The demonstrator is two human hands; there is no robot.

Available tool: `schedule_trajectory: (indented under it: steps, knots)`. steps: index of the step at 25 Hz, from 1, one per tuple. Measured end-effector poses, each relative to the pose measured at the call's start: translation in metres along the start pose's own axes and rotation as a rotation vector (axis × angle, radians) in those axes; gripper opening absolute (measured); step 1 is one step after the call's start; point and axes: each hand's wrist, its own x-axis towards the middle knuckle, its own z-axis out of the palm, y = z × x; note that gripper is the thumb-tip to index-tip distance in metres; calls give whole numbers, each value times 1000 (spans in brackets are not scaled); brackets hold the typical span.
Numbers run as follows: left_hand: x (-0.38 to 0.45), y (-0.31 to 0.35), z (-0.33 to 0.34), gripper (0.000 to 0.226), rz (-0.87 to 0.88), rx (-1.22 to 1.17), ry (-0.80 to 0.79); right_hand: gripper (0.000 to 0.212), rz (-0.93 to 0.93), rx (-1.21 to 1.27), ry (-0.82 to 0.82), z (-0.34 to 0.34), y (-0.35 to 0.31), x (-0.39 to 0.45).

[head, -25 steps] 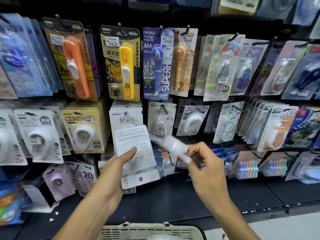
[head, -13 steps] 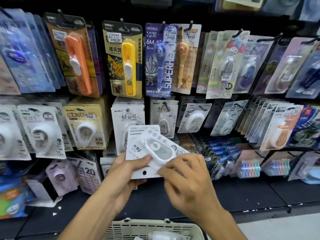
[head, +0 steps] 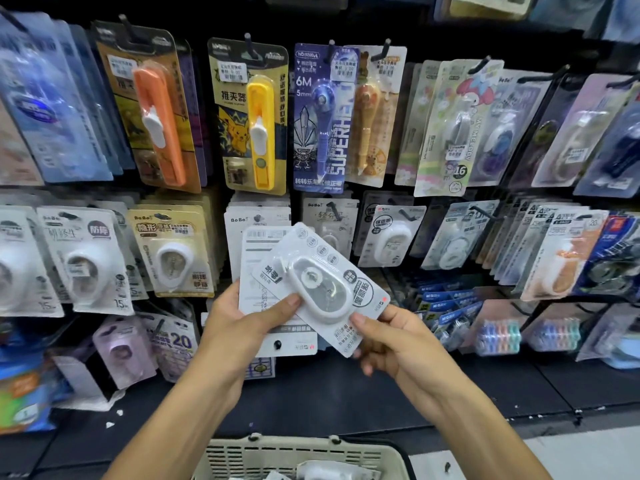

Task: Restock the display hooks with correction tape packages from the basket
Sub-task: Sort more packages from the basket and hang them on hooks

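Since half a second ago: front correction tape package [head: 320,285] has swung further across the back one, its lower end now out toward the right hand [head: 388,336]; both hands sit slightly further apart.

Left hand [head: 242,317]: thumb pressed flat on the front package's near edge, fingers curled behind the back package [head: 266,296], which shows its printed reverse with the hang hole at the bottom. Both cards are pinched together in this grip.

Right hand: thumb on the barcode corner of the front package, fingers curled beneath it. Firm pinch, nothing else held.

Front package lies tilted, blister up, white dispenser visible, overlapping the back one.

Just beyond the grip: display hooks [head: 334,209] carrying white BoBo cards. Above those, a yellow clip pusher pack [head: 256,119]. Directly below the hands, the rim of the basket [head: 298,452], beige, with white packs inside.
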Motion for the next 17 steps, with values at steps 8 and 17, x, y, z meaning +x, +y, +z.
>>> schedule_trajectory:
  steps: [8,17]
  knots:
    - [5,7,-10,29,33,162,186,18,-393,81,350,-22,-23,-1]
    - [-16,-21,26,45,-81,-96,-152,54,-219,308,151,22,4,-8]
